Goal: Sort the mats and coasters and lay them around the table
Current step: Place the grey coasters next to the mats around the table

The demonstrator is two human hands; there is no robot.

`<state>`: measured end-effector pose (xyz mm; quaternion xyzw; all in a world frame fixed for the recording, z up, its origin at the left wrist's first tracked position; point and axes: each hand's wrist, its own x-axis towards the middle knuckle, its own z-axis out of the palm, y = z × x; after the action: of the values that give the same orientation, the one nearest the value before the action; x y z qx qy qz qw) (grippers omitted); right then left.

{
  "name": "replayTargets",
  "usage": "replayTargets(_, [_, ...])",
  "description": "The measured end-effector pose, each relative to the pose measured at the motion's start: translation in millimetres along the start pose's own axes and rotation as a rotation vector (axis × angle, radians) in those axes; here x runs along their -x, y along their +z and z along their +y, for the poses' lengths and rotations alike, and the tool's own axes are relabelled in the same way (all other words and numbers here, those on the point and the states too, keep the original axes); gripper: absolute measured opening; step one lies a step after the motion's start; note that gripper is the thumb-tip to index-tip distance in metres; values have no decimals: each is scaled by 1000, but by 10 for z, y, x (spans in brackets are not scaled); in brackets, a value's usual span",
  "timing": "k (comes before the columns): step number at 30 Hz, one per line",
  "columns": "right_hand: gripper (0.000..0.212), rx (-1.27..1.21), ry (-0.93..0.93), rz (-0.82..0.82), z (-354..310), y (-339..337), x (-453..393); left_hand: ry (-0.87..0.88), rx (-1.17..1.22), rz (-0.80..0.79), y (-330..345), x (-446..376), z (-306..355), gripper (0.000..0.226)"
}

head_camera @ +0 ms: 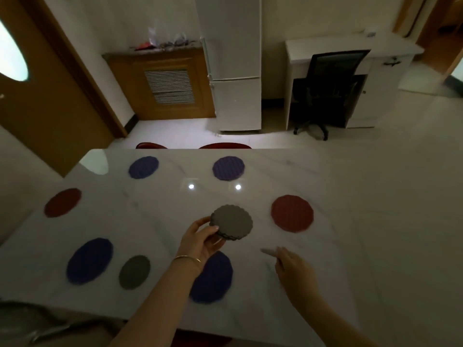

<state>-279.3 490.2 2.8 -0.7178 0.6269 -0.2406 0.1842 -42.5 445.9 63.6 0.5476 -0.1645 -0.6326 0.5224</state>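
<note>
My left hand: my left hand pinches a stack of grey scalloped round coasters, thumb on top and fingers under, held above the white marble table.
My right hand: my right hand is blurred; its fingers reach forward, holding nothing, low over the bare table by the near edge.
Mats laid: two round purple woven mats at the far edge; two red round mats, one left, one right; two dark blue round mats near me, my left forearm crossing the second.
Single coaster: a grey round coaster lies just beside the left blue mat.
Open room: bare marble in the middle and at the right.
Beyond the far edge: two red chair backs, a white fridge.
</note>
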Motion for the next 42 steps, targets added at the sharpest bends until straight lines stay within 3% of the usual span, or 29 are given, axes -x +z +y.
replayTargets(2, [34,-7,-43,-158,54,200,115,2,4,37,-79,31,-74,26])
replayTargets(5, [31,36,67,-422,119,523,336,-7,20,78,-209,88,-164,25])
replayTargets(10, [34,248,-126,-495,219,746,483,-29,55,154,-430,178,-355,25])
replayTargets(14, [44,305,-183,-324,194,619,598,-65,52,173,-429,232,-480,25])
replayTargets(19, [50,31,-51,22,75,122,159,-96,75,75,-39,160,-485,24])
replayTargets(21, [48,-78,-41,90,-6,-177,-132,-115,94,36,253,125,-449,21])
replayTargets(26, [58,-7,-162,-61,-131,-944,-911,-89,160,-90,1078,79,-252,18])
replayTargets(32, [37,48,-268,-102,209,-1651,-1574,32,179,-219,1974,-137,-17,22])
replayTargets(36, [44,9,-370,-95,612,-2053,-1970,83,209,-216,2578,-358,-2,23])
replayTargets(42, [39,-115,-478,-242,1191,-2502,-2584,165,244,-126,3343,-543,-80,27])
